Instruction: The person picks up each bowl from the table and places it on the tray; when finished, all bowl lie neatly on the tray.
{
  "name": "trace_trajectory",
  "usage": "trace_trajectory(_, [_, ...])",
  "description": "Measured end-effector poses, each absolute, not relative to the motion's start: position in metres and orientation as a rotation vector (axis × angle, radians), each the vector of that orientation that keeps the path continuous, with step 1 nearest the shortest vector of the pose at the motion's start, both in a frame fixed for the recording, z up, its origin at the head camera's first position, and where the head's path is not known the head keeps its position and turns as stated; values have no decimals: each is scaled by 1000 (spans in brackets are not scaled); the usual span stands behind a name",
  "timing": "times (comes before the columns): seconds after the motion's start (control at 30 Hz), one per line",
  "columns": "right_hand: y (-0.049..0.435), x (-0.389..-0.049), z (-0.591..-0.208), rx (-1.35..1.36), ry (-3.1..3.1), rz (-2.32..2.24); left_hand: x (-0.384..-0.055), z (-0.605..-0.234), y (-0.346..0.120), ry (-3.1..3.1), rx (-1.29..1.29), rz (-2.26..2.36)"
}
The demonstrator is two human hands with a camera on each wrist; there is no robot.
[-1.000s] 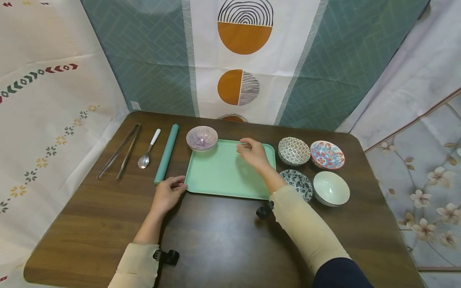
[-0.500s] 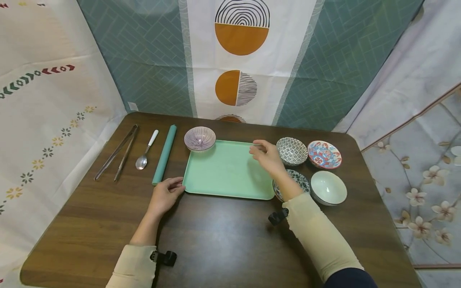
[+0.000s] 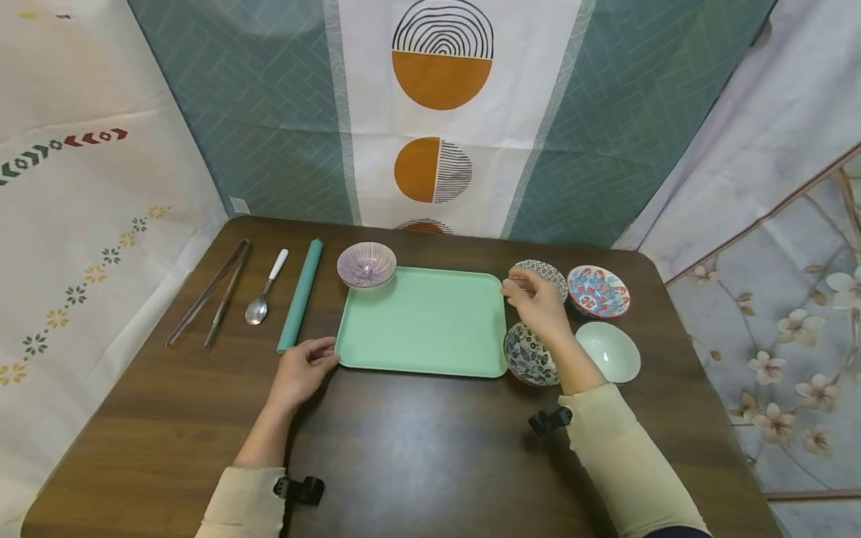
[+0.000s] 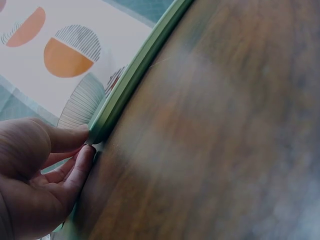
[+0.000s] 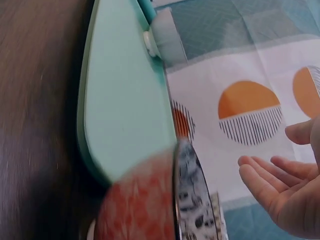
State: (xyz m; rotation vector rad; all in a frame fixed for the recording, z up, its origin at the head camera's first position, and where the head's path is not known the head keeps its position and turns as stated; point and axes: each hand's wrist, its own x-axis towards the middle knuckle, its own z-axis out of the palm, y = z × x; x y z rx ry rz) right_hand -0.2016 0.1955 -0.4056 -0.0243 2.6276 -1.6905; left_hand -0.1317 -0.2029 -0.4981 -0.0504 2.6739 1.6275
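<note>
My left hand [image 3: 303, 371] is at the near left corner of the mint-green tray [image 3: 424, 321]; in the left wrist view its thumb and fingertips pinch that corner. My right hand [image 3: 543, 308] hovers over the tray's right side, thumb and fingers apart, holding nothing. Behind it a black-and-white patterned bowl [image 3: 548, 273] is partly hidden. Just below that hand, a floral bowl [image 3: 528, 357] stands against the tray's right edge, partly covered by the wrist. In the right wrist view this floral bowl [image 5: 145, 205] shows a reddish outside. A purple-striped bowl [image 3: 366, 265] sits at the tray's far left corner.
On the right stand a red-and-blue bowl [image 3: 599, 291] and a pale bowl [image 3: 610, 351]. Left of the tray lie a teal rolling-pin-like stick [image 3: 300, 297], a white-handled spoon [image 3: 266, 288] and metal tongs [image 3: 215, 291]. Fabric hangs behind the brown table [image 3: 403, 456].
My right hand has moved rightward from above the tray to beside the patterned bowls. The left hand stays at the tray's corner. The view has shifted slightly.
</note>
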Motion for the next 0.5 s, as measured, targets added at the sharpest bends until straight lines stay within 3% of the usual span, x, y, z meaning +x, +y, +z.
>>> trace_trajectory(0.5, [261,-179,-406,-5,2830,-1713,-130,-499,-204,2671,-25,1636])
